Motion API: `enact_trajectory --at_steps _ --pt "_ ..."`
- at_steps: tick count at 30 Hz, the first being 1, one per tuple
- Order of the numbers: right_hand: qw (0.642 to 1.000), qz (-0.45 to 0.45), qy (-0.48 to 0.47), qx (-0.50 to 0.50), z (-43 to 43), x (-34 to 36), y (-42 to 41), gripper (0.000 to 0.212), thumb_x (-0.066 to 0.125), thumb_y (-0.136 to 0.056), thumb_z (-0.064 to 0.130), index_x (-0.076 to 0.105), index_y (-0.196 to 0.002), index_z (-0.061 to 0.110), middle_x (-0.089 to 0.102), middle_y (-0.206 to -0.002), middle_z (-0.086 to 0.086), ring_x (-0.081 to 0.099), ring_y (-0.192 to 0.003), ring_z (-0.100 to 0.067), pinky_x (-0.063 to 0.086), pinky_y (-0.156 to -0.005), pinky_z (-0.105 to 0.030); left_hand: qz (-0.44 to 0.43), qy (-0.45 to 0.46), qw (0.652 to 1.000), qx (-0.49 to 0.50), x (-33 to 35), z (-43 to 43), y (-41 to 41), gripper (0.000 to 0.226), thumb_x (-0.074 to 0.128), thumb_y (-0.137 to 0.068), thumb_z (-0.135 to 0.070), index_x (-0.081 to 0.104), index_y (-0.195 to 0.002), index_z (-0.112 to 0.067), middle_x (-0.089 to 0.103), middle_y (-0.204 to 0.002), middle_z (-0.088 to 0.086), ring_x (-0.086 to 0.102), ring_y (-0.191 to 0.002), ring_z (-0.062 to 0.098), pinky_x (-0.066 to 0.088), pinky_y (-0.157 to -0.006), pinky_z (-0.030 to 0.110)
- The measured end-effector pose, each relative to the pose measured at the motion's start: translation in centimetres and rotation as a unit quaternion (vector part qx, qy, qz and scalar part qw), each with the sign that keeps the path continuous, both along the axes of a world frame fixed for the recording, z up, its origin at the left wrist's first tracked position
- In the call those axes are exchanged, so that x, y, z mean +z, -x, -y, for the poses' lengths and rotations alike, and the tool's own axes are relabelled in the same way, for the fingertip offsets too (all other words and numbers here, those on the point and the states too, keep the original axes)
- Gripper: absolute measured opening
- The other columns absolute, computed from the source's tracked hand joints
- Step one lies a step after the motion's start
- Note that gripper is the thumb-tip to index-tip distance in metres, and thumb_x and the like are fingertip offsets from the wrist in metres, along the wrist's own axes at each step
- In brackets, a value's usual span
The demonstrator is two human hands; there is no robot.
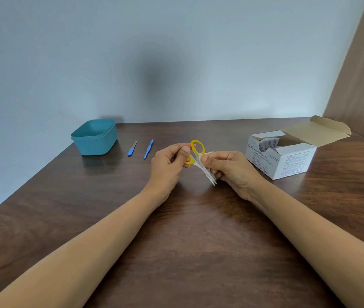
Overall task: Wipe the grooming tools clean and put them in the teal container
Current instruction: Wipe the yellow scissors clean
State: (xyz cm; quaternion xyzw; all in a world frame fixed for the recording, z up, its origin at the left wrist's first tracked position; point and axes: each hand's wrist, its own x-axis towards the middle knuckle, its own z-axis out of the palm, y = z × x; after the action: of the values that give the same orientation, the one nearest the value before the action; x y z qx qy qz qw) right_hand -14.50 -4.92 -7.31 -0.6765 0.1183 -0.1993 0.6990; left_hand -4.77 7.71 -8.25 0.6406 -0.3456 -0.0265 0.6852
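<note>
A: Head view, and the landmark is the teal container (96, 145), sitting open at the far left of the table (176, 230), close to the wall.

B: What's beside it?

A: Just right of the container lies a small file with a blue handle (132, 148). One step further right of it is a longer blue tool (148, 149). Both lie flat on the table, apart from each other.

B: And the action?

A: Right of the container again, and nearer the person, both hands meet above the table. The left hand (169, 163) has its grip closed on the yellow handle of the scissors (199, 162), thumb across the lower ring, upper ring free. The blades point down toward the person.

B: The other hand?

A: The right hand (227, 167) pinches the blades, fingers curled in tight. A scrap of white (208, 152) shows at its fingertips; I can't tell exactly what it is.

B: Anything further out?

A: Far right of the container, a white box of alcohol swabs (283, 156), lid flipped back, packets showing inside.
</note>
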Motion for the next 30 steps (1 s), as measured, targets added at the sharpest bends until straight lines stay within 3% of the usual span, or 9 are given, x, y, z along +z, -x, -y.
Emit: enact_trajectory --at_steps 4,12,18,20,23,27,30 --pt "0.999 -0.027 0.023 0.037 0.0 0.4 0.1 0.004 0.071 -0.079 0.008 0.073 -0.082 0.006 0.063 -0.057 0.007 0.044 -0.050 -0.002 0.034 -0.052 -0.015 -0.008 0.008 1.000 0.003 0.0 -0.1 -0.1 0.017 0.054 -0.096 -0.014 0.070 -0.097 -0.019 0.058 -0.067 -0.003 0.053 -0.058 -0.001 0.044 -0.058 0.009" --pt "0.999 0.024 -0.031 -0.037 -0.1 -0.4 -0.2 0.008 0.069 -0.082 0.014 0.072 -0.084 0.007 0.055 -0.048 0.009 0.039 -0.050 -0.004 0.035 -0.050 -0.014 0.015 -0.017 0.999 -0.026 -0.3 0.0 -0.2 0.019 0.054 -0.097 -0.018 0.071 -0.104 -0.016 0.071 -0.091 0.008 0.061 -0.071 0.001 0.050 -0.067 0.016" --pt "0.994 0.064 -0.078 -0.028 0.0 -0.6 -0.4 0.018 0.073 -0.069 0.024 0.074 -0.083 0.013 0.056 -0.056 0.005 0.037 -0.054 -0.007 0.029 -0.054 -0.018 0.025 -0.028 0.999 -0.028 -0.4 0.3 -0.3 0.017 0.055 -0.097 -0.018 0.071 -0.100 -0.020 0.066 -0.066 -0.013 0.059 -0.063 0.004 0.051 -0.070 0.021" --pt "0.993 0.070 -0.089 -0.018 0.0 -0.4 -0.3 0.010 0.071 -0.075 0.017 0.072 -0.084 0.014 0.063 -0.060 0.006 0.040 -0.054 -0.005 0.029 -0.055 -0.018 0.018 -0.032 0.999 -0.028 -0.3 0.3 -0.2 0.016 0.055 -0.096 -0.018 0.071 -0.098 -0.022 0.066 -0.064 -0.014 0.059 -0.061 0.003 0.050 -0.069 0.019" --pt "0.987 0.070 -0.139 -0.024 0.2 -0.2 -0.4 0.016 0.068 -0.080 0.005 0.062 -0.090 0.016 0.068 -0.064 0.005 0.047 -0.048 -0.004 0.033 -0.051 -0.016 0.013 -0.043 0.999 -0.030 -0.1 0.3 0.1 0.015 0.056 -0.095 -0.020 0.070 -0.095 -0.025 0.066 -0.062 -0.016 0.060 -0.058 0.001 0.047 -0.063 0.013" --pt "0.969 0.095 -0.225 -0.017 0.3 -0.3 -0.6 0.031 0.064 -0.083 -0.002 0.041 -0.090 0.017 0.059 -0.066 0.000 0.045 -0.047 -0.005 0.035 -0.047 -0.015 0.017 -0.044 0.998 -0.033 -0.1 0.2 0.1 0.018 0.054 -0.096 -0.020 0.071 -0.094 -0.026 0.067 -0.063 -0.014 0.060 -0.059 0.001 0.047 -0.062 0.011" --pt "0.957 0.123 -0.262 -0.004 0.8 -0.4 -1.0 0.032 0.061 -0.087 0.000 0.036 -0.081 0.020 0.053 -0.069 0.000 0.040 -0.047 -0.005 0.036 -0.044 -0.016 0.016 -0.038 0.999 -0.028 -0.2 0.2 0.0 0.020 0.052 -0.097 -0.017 0.072 -0.100 -0.014 0.065 -0.067 -0.008 0.059 -0.061 0.000 0.048 -0.064 0.012"
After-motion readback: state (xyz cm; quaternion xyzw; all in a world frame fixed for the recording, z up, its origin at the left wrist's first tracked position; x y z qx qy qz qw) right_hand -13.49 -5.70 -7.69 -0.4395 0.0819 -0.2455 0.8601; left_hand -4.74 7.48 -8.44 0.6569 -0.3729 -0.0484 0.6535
